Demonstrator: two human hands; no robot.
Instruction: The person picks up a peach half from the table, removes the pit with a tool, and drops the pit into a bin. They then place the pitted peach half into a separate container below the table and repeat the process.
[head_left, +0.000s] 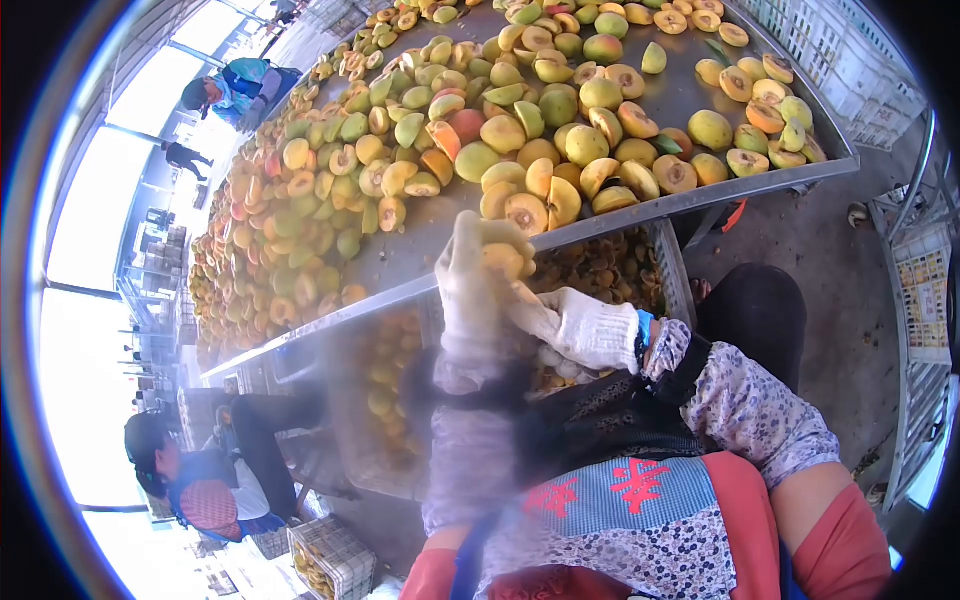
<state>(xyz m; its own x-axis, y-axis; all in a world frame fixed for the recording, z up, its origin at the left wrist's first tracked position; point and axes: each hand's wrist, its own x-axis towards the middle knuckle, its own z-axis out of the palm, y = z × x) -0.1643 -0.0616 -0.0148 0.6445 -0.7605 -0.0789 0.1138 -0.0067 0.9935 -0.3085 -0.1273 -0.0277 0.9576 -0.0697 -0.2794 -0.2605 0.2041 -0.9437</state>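
Note:
My left hand (470, 275), in a white knit glove, is raised at the near edge of the metal table. Its fingers are closed around a yellow peach half (503, 261). My right hand (590, 325), also gloved, comes in from the right with its fingers curled against the left hand, just below the fruit. What the right fingers hold, if anything, is hidden and blurred. Just beyond my hands, halved peaches (526, 212) lie along the table rim, some showing brown pits or hollows.
The metal table (690, 200) bears a large heap of peaches. Below its edge, a bin holds dark cut pieces (610, 270), and yellow fruit (385, 400) sits further left. Plastic crates (840, 60) stand at the right. Another person (215, 480) sits at left; a second (240, 92) is beyond the table.

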